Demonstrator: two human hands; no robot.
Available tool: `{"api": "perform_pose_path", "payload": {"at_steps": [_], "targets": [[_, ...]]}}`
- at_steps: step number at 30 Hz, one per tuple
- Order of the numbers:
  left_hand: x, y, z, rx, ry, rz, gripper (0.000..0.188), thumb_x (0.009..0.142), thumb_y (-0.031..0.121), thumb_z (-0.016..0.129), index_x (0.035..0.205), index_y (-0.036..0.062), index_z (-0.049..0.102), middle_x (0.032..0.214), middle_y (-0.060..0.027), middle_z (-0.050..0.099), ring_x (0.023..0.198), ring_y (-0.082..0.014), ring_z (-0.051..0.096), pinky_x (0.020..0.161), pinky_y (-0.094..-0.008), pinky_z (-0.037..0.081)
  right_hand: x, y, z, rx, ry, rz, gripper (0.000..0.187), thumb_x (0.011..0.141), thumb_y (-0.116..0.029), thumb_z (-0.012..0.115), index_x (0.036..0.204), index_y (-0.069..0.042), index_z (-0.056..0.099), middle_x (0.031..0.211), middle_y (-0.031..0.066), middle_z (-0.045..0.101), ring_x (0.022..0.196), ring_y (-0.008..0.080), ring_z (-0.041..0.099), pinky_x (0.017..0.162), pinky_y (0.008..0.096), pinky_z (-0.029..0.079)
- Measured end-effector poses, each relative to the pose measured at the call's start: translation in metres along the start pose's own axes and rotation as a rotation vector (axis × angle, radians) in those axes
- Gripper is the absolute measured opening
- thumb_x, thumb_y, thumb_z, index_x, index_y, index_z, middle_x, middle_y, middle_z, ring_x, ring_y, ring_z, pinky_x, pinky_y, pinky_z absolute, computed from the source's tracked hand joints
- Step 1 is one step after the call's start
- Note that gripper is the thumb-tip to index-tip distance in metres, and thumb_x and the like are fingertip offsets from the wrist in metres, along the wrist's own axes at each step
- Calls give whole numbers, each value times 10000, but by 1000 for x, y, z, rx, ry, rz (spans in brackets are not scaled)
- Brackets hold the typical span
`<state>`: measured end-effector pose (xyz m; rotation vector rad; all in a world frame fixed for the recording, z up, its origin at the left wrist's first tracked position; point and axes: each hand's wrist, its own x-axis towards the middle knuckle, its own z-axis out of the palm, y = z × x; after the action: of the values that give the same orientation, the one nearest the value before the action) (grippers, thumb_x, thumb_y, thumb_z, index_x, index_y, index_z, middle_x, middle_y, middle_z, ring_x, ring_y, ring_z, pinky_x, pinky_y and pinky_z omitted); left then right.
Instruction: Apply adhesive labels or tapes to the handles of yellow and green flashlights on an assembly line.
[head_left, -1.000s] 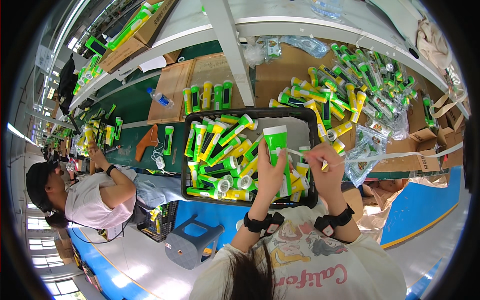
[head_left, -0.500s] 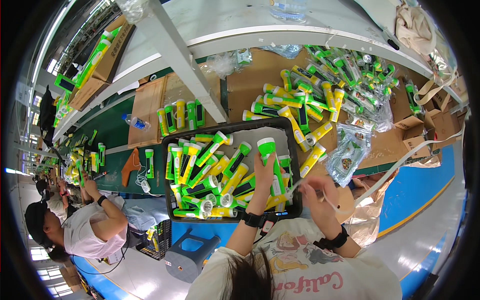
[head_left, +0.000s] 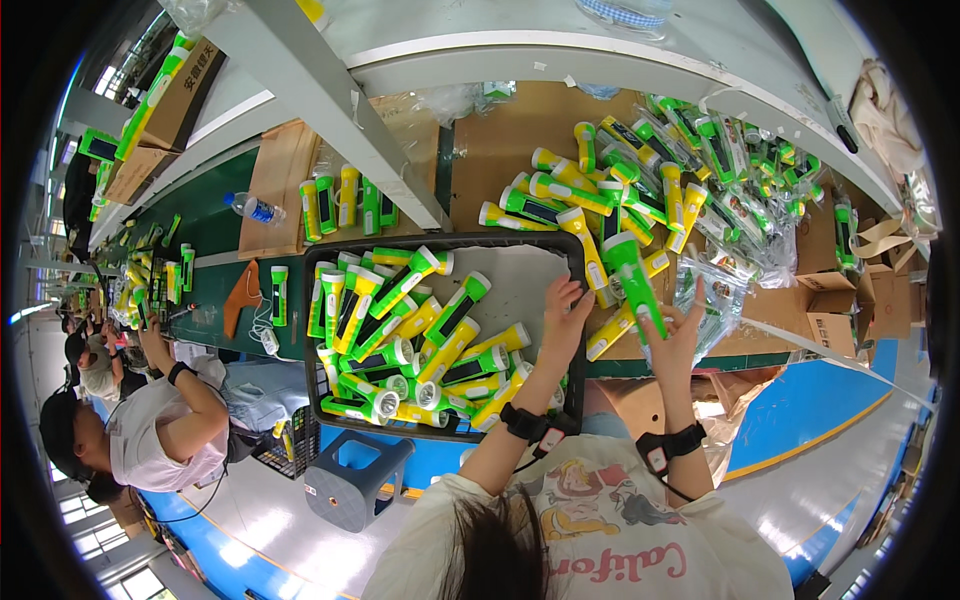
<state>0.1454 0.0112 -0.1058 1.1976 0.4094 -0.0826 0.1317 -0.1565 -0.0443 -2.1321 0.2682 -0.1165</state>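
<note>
My right hand (head_left: 675,345) grips the lower end of a green flashlight (head_left: 632,275) with a white rim. The flashlight leans up over the crate's right edge, head end up, and one of my fingers points away from it. To its left, my left hand (head_left: 567,315) is empty with its fingers apart, above the right part of a black crate (head_left: 445,241). Inside the crate lies a jumble of green and yellow flashlights (head_left: 405,325), several with dark panels.
Past the crate, loose flashlights (head_left: 590,190) and bagged ones (head_left: 740,160) heap on the cardboard-covered bench. A shelf post (head_left: 330,110) rises behind the crate. Open cartons (head_left: 835,310) stand at the right. At left are a stool (head_left: 355,480) and a seated co-worker (head_left: 165,430).
The green flashlight has passed from my left hand to my right and moved right, out over the crate's edge. My left hand has let go and opened. The white strip has left my right hand.
</note>
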Motion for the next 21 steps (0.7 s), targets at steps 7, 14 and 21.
{"api": "perform_pose_path", "payload": {"at_steps": [7, 14, 21], "targets": [[23, -1, -124, 1395, 431, 449, 484, 697, 73, 635, 1129, -1, 430, 1108, -175, 488, 1073, -343, 455, 894, -461, 367, 128, 16, -37, -566, 103, -20, 930, 744, -237, 687, 1421, -151, 55, 890, 163, 639, 742, 330, 624, 620, 404, 476], [37, -13, -154, 1653, 339, 126, 437, 662, 94, 714, 1051, 28, 526, 1030, -117, 530, 1014, -321, 484, 823, -459, 394, 209, 8, -51, -482, 177, -284, 920, 748, -198, 704, 1420, -211, 75, 975, 181, 635, 739, 311, 641, 613, 385, 483], [28, -4, -152, 1079, 412, 308, 355, 714, 73, 688, 1045, 27, 569, 1012, -114, 566, 936, -300, 535, 796, -397, 430, 195, -8, -24, -110, 79, -242, 603, 804, -41, 619, 1330, -98, 329, 1075, 158, 595, 776, 193, 646, 621, 269, 490]]}}
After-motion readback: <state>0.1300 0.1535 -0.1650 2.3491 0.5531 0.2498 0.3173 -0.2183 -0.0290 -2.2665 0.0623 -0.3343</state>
